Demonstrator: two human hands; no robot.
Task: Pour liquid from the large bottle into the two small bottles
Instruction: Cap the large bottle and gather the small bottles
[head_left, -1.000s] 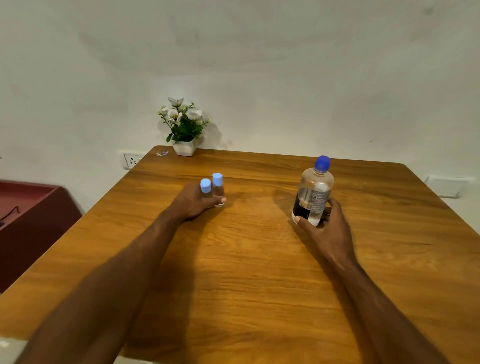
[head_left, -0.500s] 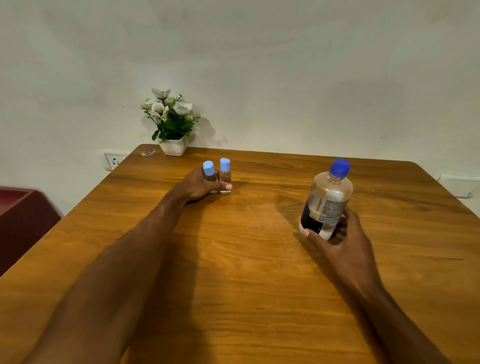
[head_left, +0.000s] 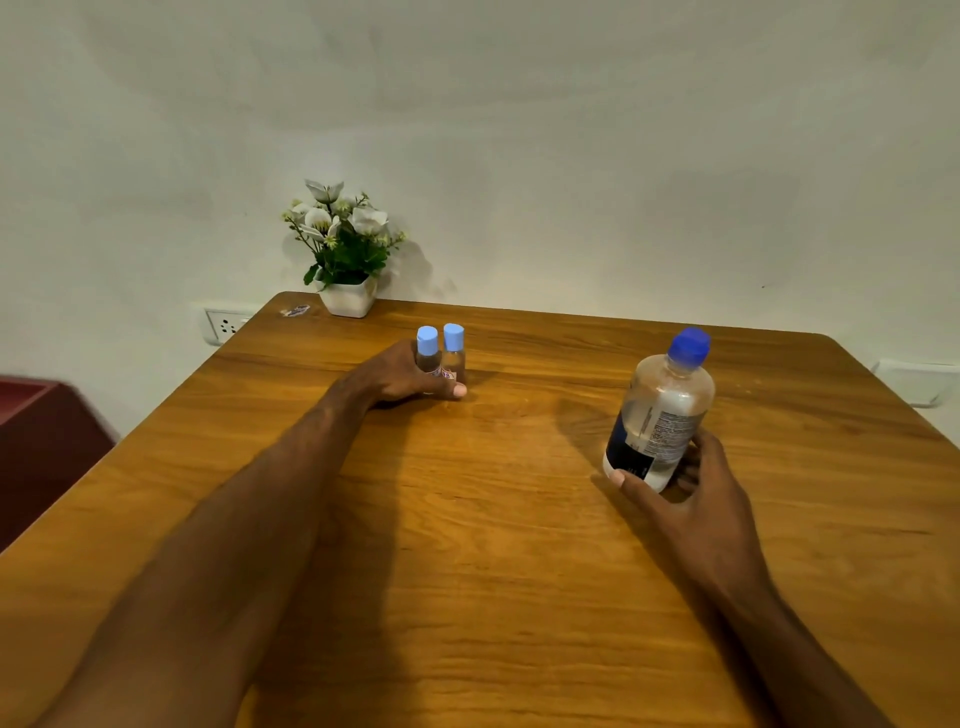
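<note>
Two small clear bottles with light blue caps stand side by side on the wooden table (head_left: 493, 519), the left small bottle (head_left: 428, 349) touching the right small bottle (head_left: 453, 347). My left hand (head_left: 402, 375) wraps around their lower parts from the left, thumb in front. The large clear bottle (head_left: 662, 410) with a dark blue cap and a dark label is at the right, capped and leaning slightly left. My right hand (head_left: 691, 499) grips its base from below and behind.
A white pot of white flowers (head_left: 345, 249) stands at the table's far left edge against the wall. A small sticker (head_left: 296, 310) lies near that corner. A wall socket (head_left: 224, 325) and a dark red cabinet (head_left: 47, 447) are to the left.
The large bottle and my right hand have shifted right and nearer to me. My left hand stays on the two small bottles. The camera view has tilted.
</note>
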